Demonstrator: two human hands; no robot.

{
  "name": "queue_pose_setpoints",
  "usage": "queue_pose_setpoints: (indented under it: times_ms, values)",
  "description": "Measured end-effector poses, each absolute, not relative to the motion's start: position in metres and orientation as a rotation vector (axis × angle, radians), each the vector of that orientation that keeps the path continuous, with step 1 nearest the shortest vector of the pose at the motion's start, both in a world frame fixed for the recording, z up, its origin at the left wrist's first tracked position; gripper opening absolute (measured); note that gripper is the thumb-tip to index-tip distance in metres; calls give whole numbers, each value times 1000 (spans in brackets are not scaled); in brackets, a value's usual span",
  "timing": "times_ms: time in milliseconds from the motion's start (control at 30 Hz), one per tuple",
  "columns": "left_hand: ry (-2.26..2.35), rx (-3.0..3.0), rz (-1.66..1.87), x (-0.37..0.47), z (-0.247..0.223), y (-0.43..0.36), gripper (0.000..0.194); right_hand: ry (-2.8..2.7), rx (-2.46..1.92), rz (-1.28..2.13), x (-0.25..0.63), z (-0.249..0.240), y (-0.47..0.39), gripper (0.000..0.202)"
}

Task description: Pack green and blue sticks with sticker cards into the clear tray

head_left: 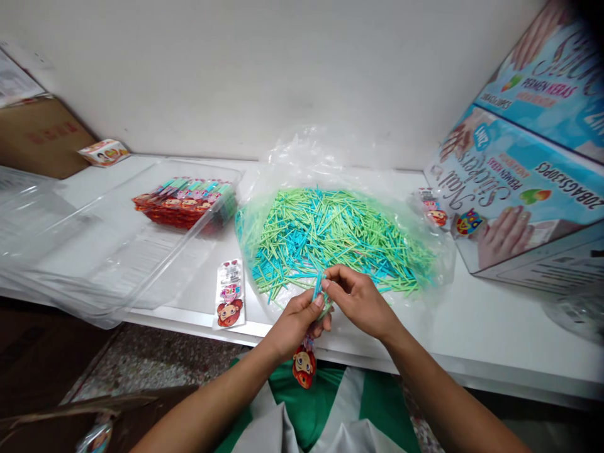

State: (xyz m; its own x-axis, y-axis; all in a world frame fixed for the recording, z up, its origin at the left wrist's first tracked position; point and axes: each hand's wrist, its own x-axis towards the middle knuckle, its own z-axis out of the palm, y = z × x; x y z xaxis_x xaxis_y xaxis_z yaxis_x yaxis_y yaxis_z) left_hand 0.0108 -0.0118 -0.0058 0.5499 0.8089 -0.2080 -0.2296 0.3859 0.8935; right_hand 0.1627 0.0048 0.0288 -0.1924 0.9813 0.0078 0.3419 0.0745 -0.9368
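My left hand [298, 322] is closed around a small printed sachet [304, 366], whose red-haired cartoon end hangs below the fingers, over the table's front edge. Blue and green sticks show at the top of that grip. My right hand [359, 301] meets it there, thumb and fingers pinched on a few blue sticks [318, 285]. Just beyond both hands, a heap of thin green and blue sticks [325, 233] lies on an open clear plastic bag [302, 154]. One flat sachet [229, 294] rests on the table to the left of my hands.
A clear plastic tray [189, 248] at left holds stacked sachets [184, 200]. Blue printed cartons [523, 182] stand at right, with another sachet [433, 207] beside them. A brown cardboard box [42, 135] and a small white box [104, 152] sit at back left, against the wall.
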Motion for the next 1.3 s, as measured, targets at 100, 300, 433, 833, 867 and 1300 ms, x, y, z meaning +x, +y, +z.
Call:
queue_pose_setpoints:
  times_ms: [100,300,433,833,867,1300]
  values:
    - [711,955,715,11,-5,-12,34,-1668,-1330,1123,163,29,5,9]
    - [743,998,720,11,-4,-12,37,-1642,-1352,1018,161,27,4,10]
    - [748,984,726,11,-4,-12,36,-1611,-1305,1055,159,27,3,18]
    - [1018,1182,980,6,5,-7,33,-1669,-1305,1034,156,36,-2,13]
    - [1032,1195,1017,5,6,-6,32,-1688,-1291,1041,155,37,-3,15]
    - [821,1108,1072,-28,19,1,63,-1819,-1087,721,145,61,10,10]
